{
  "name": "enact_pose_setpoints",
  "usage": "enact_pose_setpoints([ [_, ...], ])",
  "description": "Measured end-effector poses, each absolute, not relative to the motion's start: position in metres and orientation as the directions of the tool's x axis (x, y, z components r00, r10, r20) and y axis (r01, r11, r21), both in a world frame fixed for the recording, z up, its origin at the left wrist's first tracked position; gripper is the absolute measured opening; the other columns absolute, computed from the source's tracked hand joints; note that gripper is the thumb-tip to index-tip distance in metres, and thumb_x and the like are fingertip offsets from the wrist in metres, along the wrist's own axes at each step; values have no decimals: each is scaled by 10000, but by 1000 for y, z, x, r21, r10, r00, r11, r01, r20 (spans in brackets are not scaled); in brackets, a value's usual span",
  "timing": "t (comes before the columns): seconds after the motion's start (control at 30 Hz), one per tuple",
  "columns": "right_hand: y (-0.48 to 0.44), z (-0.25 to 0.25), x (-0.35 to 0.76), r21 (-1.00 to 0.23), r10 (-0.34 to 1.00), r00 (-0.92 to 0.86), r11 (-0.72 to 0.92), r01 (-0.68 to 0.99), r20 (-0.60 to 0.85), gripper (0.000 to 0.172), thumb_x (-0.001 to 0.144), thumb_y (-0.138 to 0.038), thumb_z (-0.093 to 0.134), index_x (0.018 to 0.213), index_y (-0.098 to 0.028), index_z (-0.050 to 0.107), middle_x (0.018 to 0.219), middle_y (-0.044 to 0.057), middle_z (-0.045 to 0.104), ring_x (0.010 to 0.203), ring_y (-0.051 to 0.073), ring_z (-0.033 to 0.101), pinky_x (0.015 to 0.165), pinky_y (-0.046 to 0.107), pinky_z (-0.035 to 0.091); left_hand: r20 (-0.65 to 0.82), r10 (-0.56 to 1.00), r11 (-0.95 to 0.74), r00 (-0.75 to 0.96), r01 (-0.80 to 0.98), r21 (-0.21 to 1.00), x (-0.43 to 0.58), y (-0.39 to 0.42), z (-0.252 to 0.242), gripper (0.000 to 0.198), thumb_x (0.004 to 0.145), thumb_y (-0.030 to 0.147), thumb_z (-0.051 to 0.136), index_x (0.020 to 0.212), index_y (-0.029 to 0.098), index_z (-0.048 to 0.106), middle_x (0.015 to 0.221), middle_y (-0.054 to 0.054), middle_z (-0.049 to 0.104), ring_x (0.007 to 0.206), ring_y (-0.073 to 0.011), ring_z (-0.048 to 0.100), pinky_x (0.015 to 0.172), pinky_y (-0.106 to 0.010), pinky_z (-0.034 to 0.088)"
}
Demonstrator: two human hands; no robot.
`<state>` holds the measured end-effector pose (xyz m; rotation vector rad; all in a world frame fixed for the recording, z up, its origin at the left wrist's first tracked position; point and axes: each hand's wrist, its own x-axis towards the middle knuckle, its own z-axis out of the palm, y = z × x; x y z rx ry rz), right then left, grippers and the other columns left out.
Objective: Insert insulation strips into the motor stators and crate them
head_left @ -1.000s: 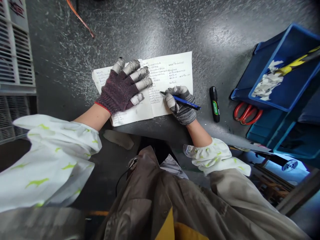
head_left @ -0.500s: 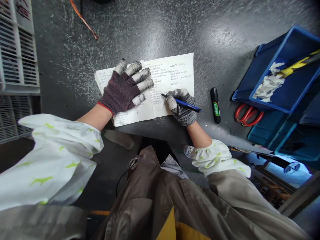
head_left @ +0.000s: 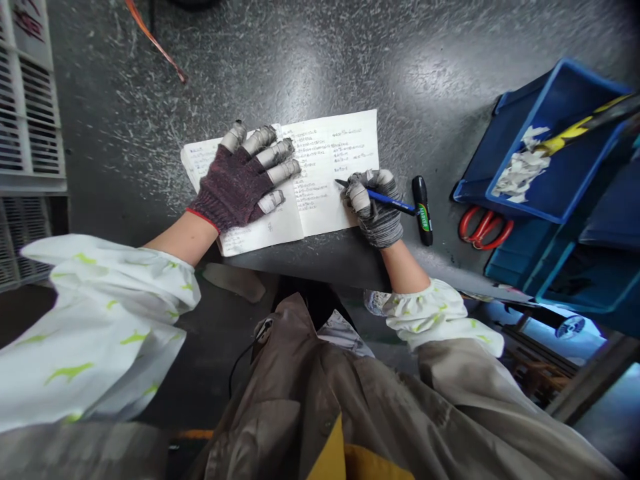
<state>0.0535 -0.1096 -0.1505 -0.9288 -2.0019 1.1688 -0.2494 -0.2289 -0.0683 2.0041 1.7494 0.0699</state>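
Note:
An open notebook (head_left: pixel 345 207) with handwritten lines lies on the dark speckled table. Spread flat over its left page is my left hand (head_left: pixel 245 177), in a dark maroon knit glove with taped fingers; it covers part of the writing. My right hand (head_left: pixel 377 207), in a grey striped glove with taped fingertips, pinches a blue pen (head_left: pixel 393 201) over the right page. The pen's dark tip points left, close to the paper; whether it touches I cannot tell. A black marker (head_left: pixel 423 211) with a green label lies just right of my right hand.
Right of the marker are red-handled pliers or scissors (head_left: pixel 485 228) and a blue bin (head_left: pixel 530 193) holding white scraps (head_left: pixel 523 167) and a yellow-handled tool (head_left: pixel 575 133). White slatted crates (head_left: pixel 35 100) stand at the left. Copper-coloured wire (head_left: pixel 157 43) lies at the back.
My right hand has shifted right across the page with the pen, its tip lifting slightly away from the lower-left lines. My left hand stays flat on the notebook. The whole view has shifted slightly.

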Motion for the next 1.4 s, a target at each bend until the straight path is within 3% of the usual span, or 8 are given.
enact_pose_setpoints([
  [0.33,-117,-149,56,-853,807,-561,415,316,185,494,1112,-745,655,1130,-259,741,1049,71,829,1015,273,840,1038,540,762,-236,949,-117,210,928,354,-252,-232,-75,729,1206,592,220,1738,230,562,1965,-87,356,1854,-399,184,1482,-791,-2],
  [0.67,-116,-155,60,-801,786,-595,462,381,170,378,1120,-646,684,1165,-278,757,1073,84,817,1052,289,829,1067,535,745,-259,944,-110,206,933,343,-251,-231,-71,747,1203,592,205,1739,216,566,1964,-103,350,1862,-392,163,1485,-793,-1],
  [0.83,-116,-150,58,-794,789,-584,474,380,192,453,1122,-703,647,1148,-264,755,1062,92,825,1018,286,836,1013,530,764,-210,956,-102,204,904,416,-252,-231,-75,693,1189,561,342,1679,156,618,1938,-133,401,1853,-413,196,1484,-788,-25],
  [0.97,-116,-152,59,-829,788,-576,460,319,216,468,1135,-704,631,1137,-249,738,1048,74,820,989,257,835,1029,522,761,-106,967,-144,230,844,516,-261,-231,-92,766,1100,622,510,1554,20,642,1890,-170,470,1838,-452,221,1391,-882,-48],
  [1.17,-114,-151,60,-839,785,-572,464,285,239,425,1134,-661,668,1157,-242,738,1081,74,826,1021,253,840,1046,513,756,-70,970,-167,231,851,498,-263,-230,-99,660,1078,559,553,1418,6,674,1852,-179,511,1848,-396,218,1385,-857,-7],
  [1.4,-115,-148,60,-813,787,-597,444,376,155,405,1135,-640,662,1156,-243,742,1066,84,816,1029,263,827,1066,521,744,-131,987,14,96,755,656,-255,-226,-85,642,942,449,731,1362,-35,697,1793,-199,596,1827,-405,271,1359,-842,-101],
])
